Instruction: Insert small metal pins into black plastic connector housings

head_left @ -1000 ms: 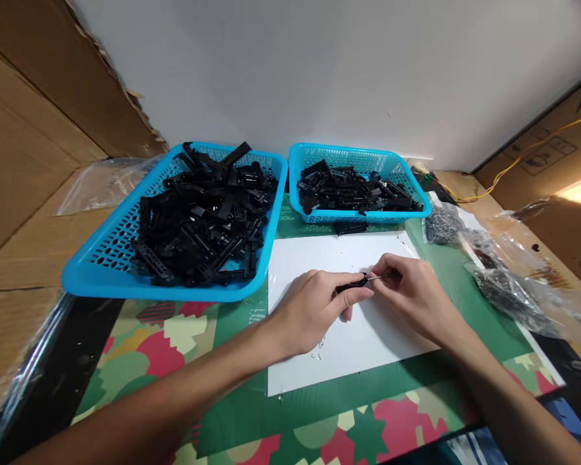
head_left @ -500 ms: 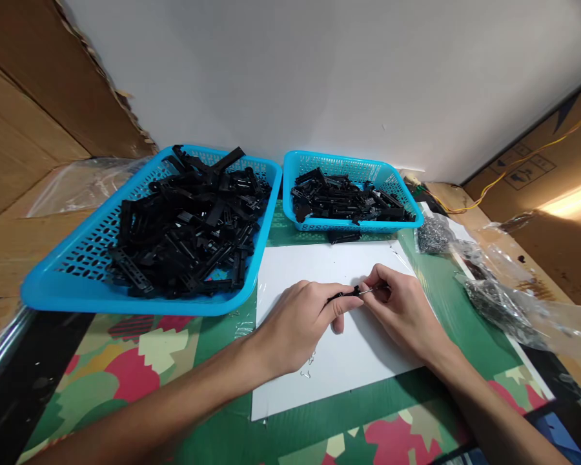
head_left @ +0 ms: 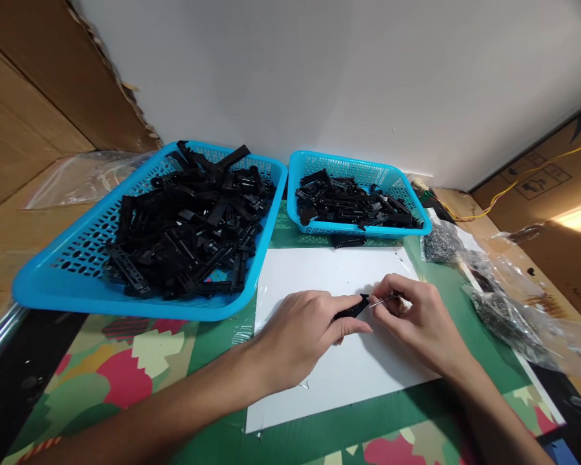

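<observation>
My left hand is closed around a small black plastic part, its far end sticking out past the fingertips. My right hand pinches a thin metal rod, whose tip points at the end of the black part. Between the rod's tip and the part I see a slight gap. Both hands are just above a white board. A few small bent wire pieces lie on the board by my left wrist.
A large blue basket piled with black plastic parts stands at the left. Behind the board is a smaller blue basket with similar parts. Clear bags of small metal pieces lie at the right. One black part rests before the smaller basket.
My right hand has drawn slightly to the right, pulling the rod back from the black part. My left thumb has straightened a little. The view has shifted slightly.
</observation>
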Demonstrator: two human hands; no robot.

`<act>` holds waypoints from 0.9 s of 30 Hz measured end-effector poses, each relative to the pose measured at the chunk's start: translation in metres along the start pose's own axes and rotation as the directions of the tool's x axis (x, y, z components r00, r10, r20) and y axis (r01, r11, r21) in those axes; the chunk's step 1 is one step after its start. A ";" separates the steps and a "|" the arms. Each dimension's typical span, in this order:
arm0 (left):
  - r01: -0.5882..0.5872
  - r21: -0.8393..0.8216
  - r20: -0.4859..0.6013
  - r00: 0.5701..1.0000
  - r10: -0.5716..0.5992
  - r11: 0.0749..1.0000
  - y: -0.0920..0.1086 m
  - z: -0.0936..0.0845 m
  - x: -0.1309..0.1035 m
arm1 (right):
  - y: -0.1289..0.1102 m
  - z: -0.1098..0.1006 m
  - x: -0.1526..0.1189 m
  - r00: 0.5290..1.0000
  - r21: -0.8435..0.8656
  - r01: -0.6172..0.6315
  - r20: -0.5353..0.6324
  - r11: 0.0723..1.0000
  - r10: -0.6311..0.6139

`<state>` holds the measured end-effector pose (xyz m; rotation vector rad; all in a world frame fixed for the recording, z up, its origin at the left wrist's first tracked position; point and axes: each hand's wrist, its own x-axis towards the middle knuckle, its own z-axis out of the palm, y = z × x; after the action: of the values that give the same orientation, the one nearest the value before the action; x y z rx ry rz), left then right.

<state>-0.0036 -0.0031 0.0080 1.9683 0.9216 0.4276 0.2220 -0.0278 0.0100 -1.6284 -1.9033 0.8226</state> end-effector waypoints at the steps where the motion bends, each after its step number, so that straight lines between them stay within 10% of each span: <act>1: -0.005 0.010 -0.002 1.000 0.005 1.000 0.000 0.000 0.000 | 0.000 -0.001 0.000 1.000 -0.005 0.003 -0.001 1.000 -0.003; 27: -0.070 0.163 -0.013 0.997 0.073 0.984 -0.002 0.003 0.000 | 0.007 0.007 -0.003 0.993 -0.127 0.120 0.029 0.985 -0.117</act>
<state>-0.0031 -0.0042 0.0045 2.1549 0.9247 0.4243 0.2226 -0.0306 0.0003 -1.5675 -2.0844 0.6839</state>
